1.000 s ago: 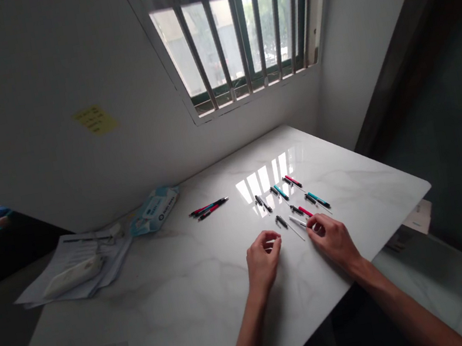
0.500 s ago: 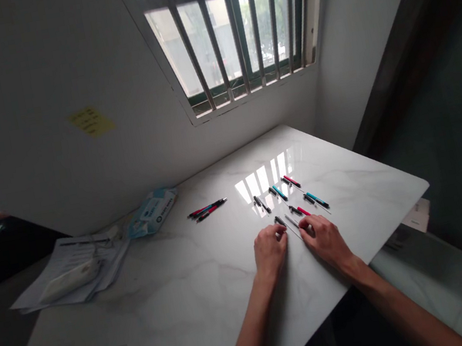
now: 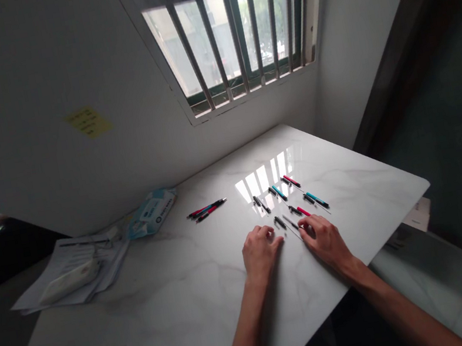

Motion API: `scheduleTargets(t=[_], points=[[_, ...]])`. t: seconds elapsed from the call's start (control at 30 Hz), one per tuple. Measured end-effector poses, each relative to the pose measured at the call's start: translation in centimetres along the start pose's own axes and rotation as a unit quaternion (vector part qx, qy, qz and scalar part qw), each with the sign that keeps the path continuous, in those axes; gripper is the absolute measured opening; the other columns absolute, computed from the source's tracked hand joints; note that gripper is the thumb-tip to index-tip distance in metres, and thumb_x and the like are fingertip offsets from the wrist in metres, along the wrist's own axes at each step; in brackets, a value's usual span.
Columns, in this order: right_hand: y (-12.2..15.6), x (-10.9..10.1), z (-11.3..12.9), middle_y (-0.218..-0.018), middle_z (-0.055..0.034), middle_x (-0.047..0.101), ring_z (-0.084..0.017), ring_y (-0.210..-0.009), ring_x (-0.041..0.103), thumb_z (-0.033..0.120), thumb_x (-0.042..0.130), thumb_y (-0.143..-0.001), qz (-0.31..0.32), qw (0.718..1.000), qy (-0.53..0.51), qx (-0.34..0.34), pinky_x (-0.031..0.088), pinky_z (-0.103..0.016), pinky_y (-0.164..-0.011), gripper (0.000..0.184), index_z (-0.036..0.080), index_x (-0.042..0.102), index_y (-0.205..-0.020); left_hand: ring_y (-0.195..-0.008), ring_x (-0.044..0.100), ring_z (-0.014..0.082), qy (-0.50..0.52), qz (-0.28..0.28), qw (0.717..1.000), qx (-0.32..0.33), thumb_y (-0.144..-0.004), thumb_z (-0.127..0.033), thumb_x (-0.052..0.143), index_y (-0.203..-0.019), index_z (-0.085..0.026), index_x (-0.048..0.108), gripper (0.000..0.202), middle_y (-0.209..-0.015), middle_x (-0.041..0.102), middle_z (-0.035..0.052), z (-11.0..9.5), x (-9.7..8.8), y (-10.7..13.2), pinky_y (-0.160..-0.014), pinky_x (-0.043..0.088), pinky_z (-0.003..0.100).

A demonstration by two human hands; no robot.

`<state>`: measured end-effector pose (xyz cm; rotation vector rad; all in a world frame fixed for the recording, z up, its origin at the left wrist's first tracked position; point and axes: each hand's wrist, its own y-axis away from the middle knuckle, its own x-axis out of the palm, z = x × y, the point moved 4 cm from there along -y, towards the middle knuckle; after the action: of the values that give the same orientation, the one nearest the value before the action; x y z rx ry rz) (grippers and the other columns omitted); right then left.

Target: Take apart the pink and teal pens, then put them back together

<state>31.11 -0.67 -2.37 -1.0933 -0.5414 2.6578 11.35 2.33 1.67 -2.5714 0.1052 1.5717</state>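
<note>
My left hand (image 3: 259, 251) is open just above the white marble-patterned table, thumb and fingers apart, with nothing between them. By its thumb tip lie a short black pen part (image 3: 279, 221) and a tiny piece (image 3: 285, 234). My right hand (image 3: 323, 238) is closed, its thumb and fingers pinching the near end of a dark pen barrel (image 3: 289, 221). A thin white refill (image 3: 294, 232) lies slantwise between the hands, its lower end close to the right fingertips. Just beyond the right fingers is a red pen barrel (image 3: 303, 211), partly covered by them, beside a black pen part (image 3: 294, 209).
Further back lie pen parts: a teal barrel (image 3: 279, 192), another teal barrel (image 3: 317, 199), a red barrel (image 3: 291, 181) and a dark barrel (image 3: 262, 204). Left of them are several whole pens (image 3: 208, 209), a wipes pack (image 3: 152, 212) and papers (image 3: 72, 263). A barred window (image 3: 233, 35) is behind.
My left hand has moved left, away from the black pen part, and its fingers have spread. The barrel at my right hand has tilted slightly; that hand has barely moved.
</note>
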Motion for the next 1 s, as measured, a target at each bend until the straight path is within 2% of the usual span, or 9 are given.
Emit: scheduleTargets(t=[0.37, 0.6, 1.0], points=[[0.0, 0.2, 0.5, -0.1, -0.0063, 0.074, -0.025, -0.097, 0.068, 0.019, 0.06, -0.095, 0.012, 1.0, 0.0, -0.01, 0.052, -0.038, -0.092, 0.013, 0.022, 0.071, -0.102, -0.091, 0.068, 0.0184, 0.011, 0.013, 1.0, 0.009, -0.089, -0.035, 0.077, -0.101, -0.028, 0.08, 0.015, -0.102, 0.074, 0.0014, -0.3, 1.1, -0.9, -0.084, 0.047, 0.029], [0.0, 0.2, 0.6, -0.102, -0.0074, 0.075, -0.027, -0.106, 0.068, 0.02, 0.06, -0.095, 0.014, 1.0, 0.007, -0.022, 0.052, -0.039, -0.095, 0.014, 0.022, 0.072, -0.102, -0.091, 0.068, 0.019, 0.013, 0.012, 1.0, 0.013, -0.089, -0.035, 0.076, -0.1, -0.028, 0.08, 0.014, -0.101, 0.074, 0.0017, -0.3, 1.5, -1.1, -0.084, 0.047, 0.03], [0.0, 0.1, 0.8, -0.103, -0.0072, 0.075, -0.027, -0.103, 0.067, 0.022, 0.059, -0.096, 0.032, 0.999, -0.005, -0.013, 0.051, -0.04, -0.096, 0.013, 0.022, 0.071, -0.102, -0.09, 0.069, 0.0188, 0.029, 0.006, 0.999, 0.013, -0.089, -0.033, 0.076, -0.099, -0.027, 0.08, 0.012, -0.101, 0.074, 0.0019, -0.6, 1.6, -1.0, -0.083, 0.048, 0.03]])
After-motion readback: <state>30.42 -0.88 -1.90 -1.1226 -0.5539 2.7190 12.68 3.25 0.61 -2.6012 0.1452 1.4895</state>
